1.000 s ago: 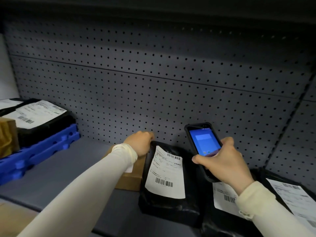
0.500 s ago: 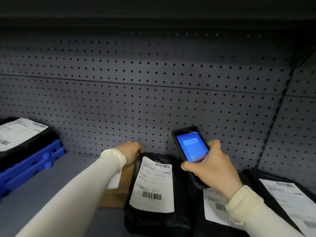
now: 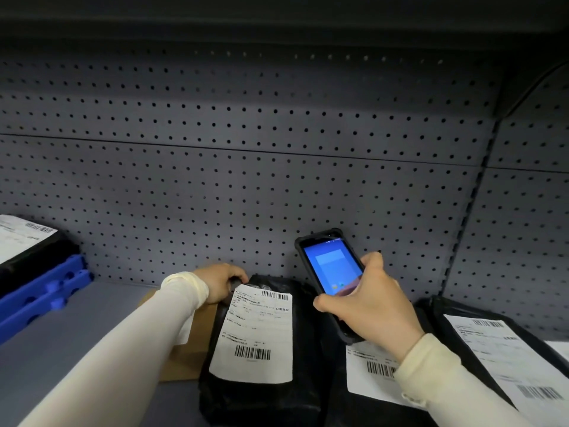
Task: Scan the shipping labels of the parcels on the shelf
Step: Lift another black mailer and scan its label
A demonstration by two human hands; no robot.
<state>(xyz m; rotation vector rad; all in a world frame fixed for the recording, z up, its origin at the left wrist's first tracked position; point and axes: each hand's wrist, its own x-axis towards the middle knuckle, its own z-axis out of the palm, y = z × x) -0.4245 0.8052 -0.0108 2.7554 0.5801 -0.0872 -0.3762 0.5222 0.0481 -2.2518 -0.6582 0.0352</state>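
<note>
A black bagged parcel lies on the grey shelf, its white shipping label facing up with two barcodes. My left hand grips the parcel's far top corner. My right hand holds a black handheld scanner with a lit blue screen, tilted above and just right of that parcel. Two more black parcels lie to the right, each with a white label: one partly hidden under my right wrist, the other at the far right.
A brown cardboard box sits under my left forearm, left of the gripped parcel. At the far left a black parcel with a label rests on a blue plastic pallet. A grey pegboard wall backs the shelf.
The view has shifted, so everything sits lower and more to the left in frame. Both hands keep their holds; the scanner stays over the same parcel.
</note>
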